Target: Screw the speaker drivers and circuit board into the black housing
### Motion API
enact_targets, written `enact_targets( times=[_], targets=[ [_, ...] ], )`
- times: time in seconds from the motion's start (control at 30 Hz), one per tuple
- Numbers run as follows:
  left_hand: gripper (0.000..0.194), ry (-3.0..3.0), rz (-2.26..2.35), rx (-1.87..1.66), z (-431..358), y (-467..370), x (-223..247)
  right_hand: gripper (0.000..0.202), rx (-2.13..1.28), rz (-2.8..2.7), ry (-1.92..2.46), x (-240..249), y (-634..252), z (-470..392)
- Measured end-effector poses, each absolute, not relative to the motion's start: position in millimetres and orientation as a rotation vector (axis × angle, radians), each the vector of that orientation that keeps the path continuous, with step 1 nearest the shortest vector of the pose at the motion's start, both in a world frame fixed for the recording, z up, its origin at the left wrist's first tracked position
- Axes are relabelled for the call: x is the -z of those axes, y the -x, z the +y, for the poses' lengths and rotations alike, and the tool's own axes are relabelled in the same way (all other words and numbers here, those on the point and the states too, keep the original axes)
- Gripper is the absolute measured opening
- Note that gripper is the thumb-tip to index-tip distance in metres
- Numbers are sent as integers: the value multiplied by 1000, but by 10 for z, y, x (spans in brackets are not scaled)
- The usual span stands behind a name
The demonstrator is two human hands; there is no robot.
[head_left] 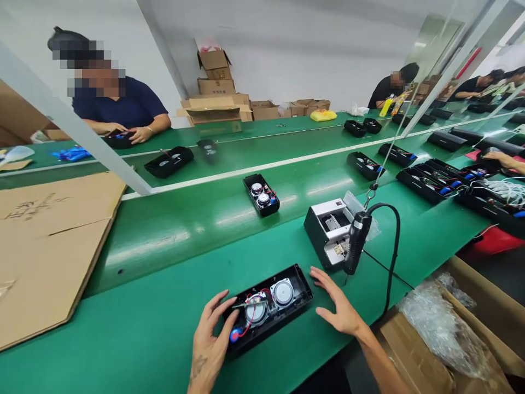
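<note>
Black housing (283, 320) holds two speakers (269, 302) (red wiring too). Left hand (212, 335) grips its end; right hand (337, 307) beside it, fingers spread wide.

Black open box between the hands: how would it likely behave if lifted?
The box looks stiff, with straight walls, so it probably won't flex. Its two round speakers likely make it fairly heavy for its size. The thin red wire looping inside looks delicate and might snag on fingers.
</note>
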State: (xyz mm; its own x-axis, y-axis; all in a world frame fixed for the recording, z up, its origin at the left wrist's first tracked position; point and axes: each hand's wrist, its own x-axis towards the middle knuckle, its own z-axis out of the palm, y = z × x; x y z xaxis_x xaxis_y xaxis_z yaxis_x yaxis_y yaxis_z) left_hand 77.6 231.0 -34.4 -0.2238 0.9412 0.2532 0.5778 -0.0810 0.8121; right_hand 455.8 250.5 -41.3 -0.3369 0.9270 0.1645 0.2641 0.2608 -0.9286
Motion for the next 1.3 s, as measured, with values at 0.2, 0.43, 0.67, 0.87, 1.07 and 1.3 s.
enact_targets(
  times=[0.2,0.43,0.67,0.87,1.07,1.3],
  targets=[
    [26,-2304,1498,-1292,2452,-758,-55,31,-597,-1666,1126,112,-4307,2454],
    [26,-2509,1388,-1305,2439,-1000,-302,18,-555,-1975,719,-386,-3502,2759],
    [34,-2361,1549,-1159,2239,-1037,-170,25,-349,-2404,682,-428,-3497,2929],
    [50,-2581,1512,-792,2167,-1054,7,22,-353,-2939,735,-663,-3580,2817],
    [29,-2585,1543,-777,2163,-1151,45,25,-498,-2991,718,-549,-3461,2782],
    [24,-2485,1496,-817,2158,-1134,53,30,-729,-2968,612,-520,-3442,2871]
  ],
)
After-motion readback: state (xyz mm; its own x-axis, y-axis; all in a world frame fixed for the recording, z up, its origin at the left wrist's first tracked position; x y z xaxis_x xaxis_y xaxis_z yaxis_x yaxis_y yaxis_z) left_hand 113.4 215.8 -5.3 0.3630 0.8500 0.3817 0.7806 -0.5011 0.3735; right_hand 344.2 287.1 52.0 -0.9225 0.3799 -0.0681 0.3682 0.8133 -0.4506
